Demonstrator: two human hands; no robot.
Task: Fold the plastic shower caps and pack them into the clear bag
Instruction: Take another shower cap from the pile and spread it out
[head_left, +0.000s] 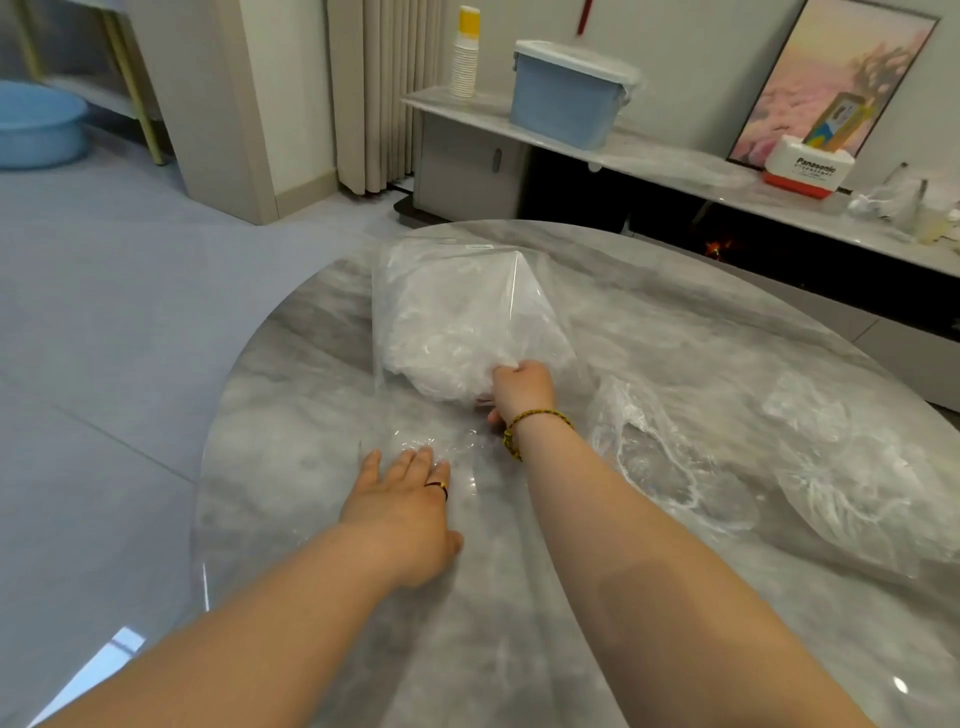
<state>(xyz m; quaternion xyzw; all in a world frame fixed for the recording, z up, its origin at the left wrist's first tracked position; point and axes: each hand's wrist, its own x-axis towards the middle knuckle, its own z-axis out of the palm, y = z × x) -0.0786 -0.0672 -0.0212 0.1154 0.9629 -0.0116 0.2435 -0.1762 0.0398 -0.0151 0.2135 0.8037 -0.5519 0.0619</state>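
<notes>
A clear bag (457, 291) lies on the round marble table (675, 322), bulging with white folded shower caps. My right hand (519, 387) is at the bag's near mouth, fingers curled round a crumpled white cap that sits partly inside the opening. My left hand (405, 509) lies flat with straight fingers on the bag's thin near flap (441, 447), pressing it to the table. Two loose transparent shower caps lie spread to the right, one (649, 447) close to my right forearm, another (841, 467) farther right.
The table's left edge curves down to a grey tiled floor. Behind the table runs a low white shelf (649, 156) with a blue lidded box (566, 98), stacked paper cups (464, 57), a small Panasonic box (808, 166) and a leaning picture (841, 78).
</notes>
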